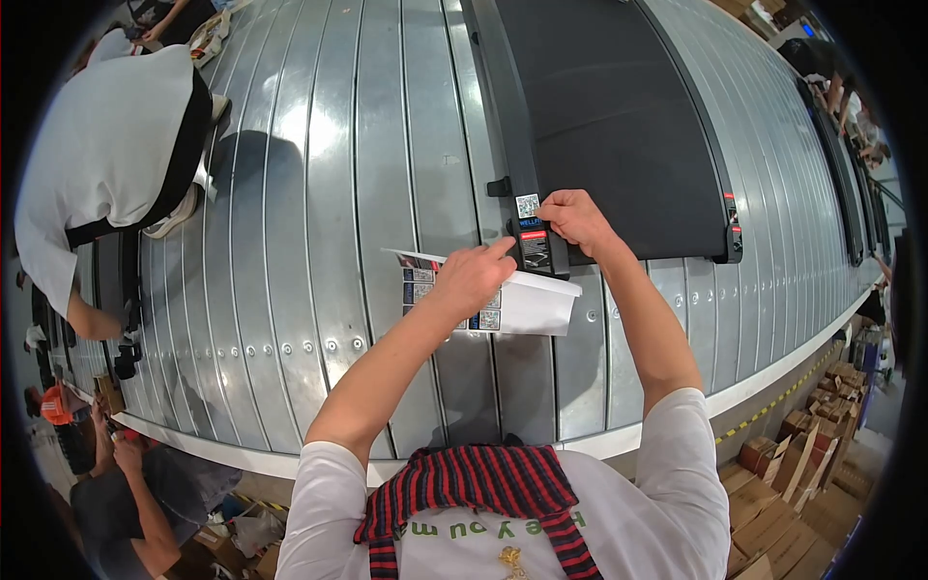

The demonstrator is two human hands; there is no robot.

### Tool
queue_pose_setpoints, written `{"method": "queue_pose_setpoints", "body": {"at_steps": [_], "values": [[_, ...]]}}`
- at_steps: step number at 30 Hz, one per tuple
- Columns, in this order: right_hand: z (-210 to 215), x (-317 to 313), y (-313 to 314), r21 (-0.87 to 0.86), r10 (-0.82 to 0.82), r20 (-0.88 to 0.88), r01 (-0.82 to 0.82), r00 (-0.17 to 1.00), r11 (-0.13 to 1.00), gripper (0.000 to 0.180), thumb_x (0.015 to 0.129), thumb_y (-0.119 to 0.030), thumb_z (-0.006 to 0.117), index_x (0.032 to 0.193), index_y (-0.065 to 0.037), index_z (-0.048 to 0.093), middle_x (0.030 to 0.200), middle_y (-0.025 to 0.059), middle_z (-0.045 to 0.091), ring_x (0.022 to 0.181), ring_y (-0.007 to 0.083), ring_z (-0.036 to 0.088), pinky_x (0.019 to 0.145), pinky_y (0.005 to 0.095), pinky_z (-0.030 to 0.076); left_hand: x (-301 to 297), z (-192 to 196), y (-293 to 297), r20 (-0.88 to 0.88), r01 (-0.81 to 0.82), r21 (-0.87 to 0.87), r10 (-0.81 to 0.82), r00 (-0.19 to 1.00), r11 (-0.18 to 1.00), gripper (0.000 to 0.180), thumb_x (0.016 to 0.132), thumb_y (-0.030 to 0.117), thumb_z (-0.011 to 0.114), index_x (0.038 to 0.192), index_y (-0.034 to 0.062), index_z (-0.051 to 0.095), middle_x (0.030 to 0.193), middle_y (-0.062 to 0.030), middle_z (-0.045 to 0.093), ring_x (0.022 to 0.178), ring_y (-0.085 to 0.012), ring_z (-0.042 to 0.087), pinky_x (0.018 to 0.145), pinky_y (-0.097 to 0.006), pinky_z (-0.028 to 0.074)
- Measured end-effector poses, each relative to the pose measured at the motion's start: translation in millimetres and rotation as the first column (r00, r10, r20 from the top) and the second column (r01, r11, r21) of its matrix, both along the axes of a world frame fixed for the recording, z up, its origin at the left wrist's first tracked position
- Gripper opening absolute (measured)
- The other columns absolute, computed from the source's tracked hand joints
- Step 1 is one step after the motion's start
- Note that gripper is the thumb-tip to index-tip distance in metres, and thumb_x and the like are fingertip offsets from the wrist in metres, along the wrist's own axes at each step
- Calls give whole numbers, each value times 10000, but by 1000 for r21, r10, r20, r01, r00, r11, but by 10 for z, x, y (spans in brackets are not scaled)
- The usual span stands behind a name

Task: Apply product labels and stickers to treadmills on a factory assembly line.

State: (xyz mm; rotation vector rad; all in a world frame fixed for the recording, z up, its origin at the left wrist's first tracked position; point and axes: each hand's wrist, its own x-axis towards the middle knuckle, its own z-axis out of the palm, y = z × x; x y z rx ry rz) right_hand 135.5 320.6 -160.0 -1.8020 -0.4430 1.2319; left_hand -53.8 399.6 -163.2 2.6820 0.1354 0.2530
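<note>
A large black panel (619, 126) framed by black rails lies on the metal slats. Near the corner of its left rail (512, 116) is a small label with a square code (528, 207). My right hand (578, 220) pinches that label's right edge with thumb and forefinger. Just below it, a red, black and white warning label (535, 249) sits on the rail. My left hand (471, 280) holds a white sheet of code stickers (536, 307), its forefinger stretched to the rail beside the labels. Part of the sheet is hidden under that hand.
Grey metal slats (319, 193) form the wide work surface, with a pale edge (677, 425) near me. At the left, a person in a white shirt (116, 145) bends over another black part (126, 348). Cardboard boxes (783, 483) stand at lower right; more people are at the far right.
</note>
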Motion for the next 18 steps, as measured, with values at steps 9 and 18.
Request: {"method": "queue_pose_setpoints", "body": {"at_steps": [9, 18], "values": [[-19, -14, 16, -6, -1, 48, 1, 999, 1000, 116, 700, -96, 578, 690, 18, 558, 509, 5, 455, 426, 62, 373, 373, 227, 263, 171, 48, 40, -116, 25, 5, -24, 993, 1000, 46, 673, 49, 480, 699, 23, 508, 1180, -103, 458, 747, -298, 570, 619, -394, 459], [-125, -55, 7, 31, -30, 210, 24, 977, 999, 99, 696, -90, 567, 668, 5, 557, 515, -4, 458, 453, 58, 393, 411, 221, 306, 229, 115, 14, -283, 27, -11, -29, 959, 1000, 75, 662, 17, 478, 713, 26, 533, 1240, -96, 408, 766, -312, 572, 660, -408, 458]]}}
